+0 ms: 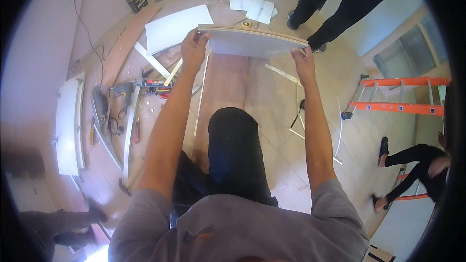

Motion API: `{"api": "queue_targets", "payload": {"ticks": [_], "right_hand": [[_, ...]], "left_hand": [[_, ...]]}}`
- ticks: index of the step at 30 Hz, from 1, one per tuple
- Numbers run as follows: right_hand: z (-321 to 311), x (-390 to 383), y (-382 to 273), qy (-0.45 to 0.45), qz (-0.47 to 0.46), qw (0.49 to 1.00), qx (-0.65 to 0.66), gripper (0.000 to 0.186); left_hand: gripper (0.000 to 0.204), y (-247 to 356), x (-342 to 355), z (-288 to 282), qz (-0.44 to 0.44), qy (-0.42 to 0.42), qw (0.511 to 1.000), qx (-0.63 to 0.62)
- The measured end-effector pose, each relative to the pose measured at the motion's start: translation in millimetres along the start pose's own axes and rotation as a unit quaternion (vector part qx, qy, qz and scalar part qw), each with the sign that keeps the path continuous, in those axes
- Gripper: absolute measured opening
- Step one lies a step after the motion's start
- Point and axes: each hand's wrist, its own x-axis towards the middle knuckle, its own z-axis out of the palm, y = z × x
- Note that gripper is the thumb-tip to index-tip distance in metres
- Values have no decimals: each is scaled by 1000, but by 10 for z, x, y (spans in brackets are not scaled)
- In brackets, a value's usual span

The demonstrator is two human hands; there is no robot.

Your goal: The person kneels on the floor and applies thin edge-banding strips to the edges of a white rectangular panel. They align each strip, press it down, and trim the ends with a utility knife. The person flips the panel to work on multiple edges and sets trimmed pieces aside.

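Both my arms stretch forward and hold a white board [245,43] with pale wood-coloured edges between them, tilted up off the floor. My left hand [195,48] grips its left end, the thumb on the near face. At the right end my right hand [305,64] is closed on the corner in the same way. Some of the fingers are hidden behind the board. Beneath and in front of me lies a reddish-brown wooden plank [221,85], partly covered by my knee.
On the left lie a power drill [125,93], metal strips and a white panel [68,126]. Another white panel [177,28] and a tape measure [246,24] lie ahead. An orange ladder [400,108] stands right. Other people are ahead, right and lower left.
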Motion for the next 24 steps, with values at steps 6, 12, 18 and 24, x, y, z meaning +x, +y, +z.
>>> {"api": "queue_targets", "payload": {"ticks": [6, 12, 18, 24], "right_hand": [[193, 243, 56, 38, -45, 998, -26, 52], [-2, 528, -882, 88, -137, 973, -162, 33], [-474, 416, -2438, 129, -239, 962, 31, 58], [-309, -306, -1680, -7, 89, 953, 290, 63]], "left_hand": [[48, -209, 333, -94, 101, 22, 976, 194], [43, 403, 799, -325, 144, 27, 953, 266], [44, 2770, 1153, -29, 156, -5, 986, 54], [43, 3319, 1748, -108, 315, -297, 841, 324]]}}
